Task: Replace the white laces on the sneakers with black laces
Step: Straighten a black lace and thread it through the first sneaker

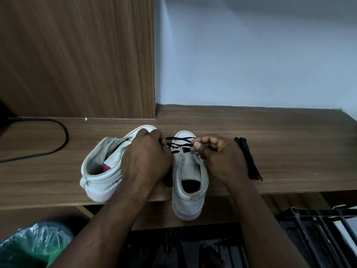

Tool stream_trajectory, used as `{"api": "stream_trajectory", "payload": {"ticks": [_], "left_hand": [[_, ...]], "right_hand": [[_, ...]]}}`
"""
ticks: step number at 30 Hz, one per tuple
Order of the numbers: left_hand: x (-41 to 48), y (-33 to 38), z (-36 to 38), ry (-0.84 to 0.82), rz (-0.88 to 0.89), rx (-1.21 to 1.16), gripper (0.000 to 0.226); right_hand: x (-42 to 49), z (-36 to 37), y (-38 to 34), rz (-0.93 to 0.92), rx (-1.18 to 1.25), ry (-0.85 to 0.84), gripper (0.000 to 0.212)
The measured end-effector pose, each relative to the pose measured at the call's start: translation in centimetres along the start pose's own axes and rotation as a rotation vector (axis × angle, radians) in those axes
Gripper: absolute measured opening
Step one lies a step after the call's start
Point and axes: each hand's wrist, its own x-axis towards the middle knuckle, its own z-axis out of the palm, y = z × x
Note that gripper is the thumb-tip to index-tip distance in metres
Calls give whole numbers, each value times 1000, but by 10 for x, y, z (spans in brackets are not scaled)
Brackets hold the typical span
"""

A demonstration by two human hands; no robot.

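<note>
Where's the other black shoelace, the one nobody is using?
In the head view, the spare black lace lies bundled on the wooden table, on the right side, just beyond the right hand.

A brown wood-grain bench [270, 144] runs across the middle of the view. Behind its left half a tall wood panel [77, 55] of the same grain stands upright on it. Behind its right half, set further back, is a plain pale wall [251, 51], evenly and softly lit. A black cable [61, 136] loops over the bench's left end, coming from a dark shape at the edge of view. Below the bench's front edge, to the left, sits a green plastic bag [32, 244]. To the right is a black slatted rack [318, 229], and the floor [183, 248] between them is dark.
</note>
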Motion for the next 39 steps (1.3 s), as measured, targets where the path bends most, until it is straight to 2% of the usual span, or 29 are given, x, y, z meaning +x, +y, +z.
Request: {"api": "stream_trajectory", "payload": {"ticks": [3, 7, 11, 16, 19, 22, 26, 29, 34, 39], "left_hand": [[2, -1, 4, -32, 33, -252, 22], [4, 10, 12, -155, 84, -561, 21], [1, 13, 21, -247, -1, -601, 24], [2, 13, 23, -187, -66, -748, 18], [4, 9, 27, -111, -158, -760, 18], [5, 8, 30, -144, -217, -785, 17], [0, 12, 34, -193, -163, -704, 16], [0, 12, 39, -204, -194, -744, 20], [1, 16, 51, -233, -295, -783, 23], [1, 25, 60, -165, -310, -716, 18]], "right_hand": [[-1, 0, -2, -46, 21, -2, 11], [-1, 1, -4, -112, -16, 53, 16], [-1, 4, -3, -123, -11, 122, 20], [-2, 2, -3, -133, -87, 139, 22], [-4, -8, -2, -53, -199, -23, 33], [-7, -18, 2, 80, -300, -220, 36], [-9, -21, -1, 13, -325, -123, 20], [-10, -23, -3, 19, -346, -68, 12], [-9, -31, 0, 153, -139, -60, 22], [-6, -34, 5, 209, 25, -67, 30]]}}
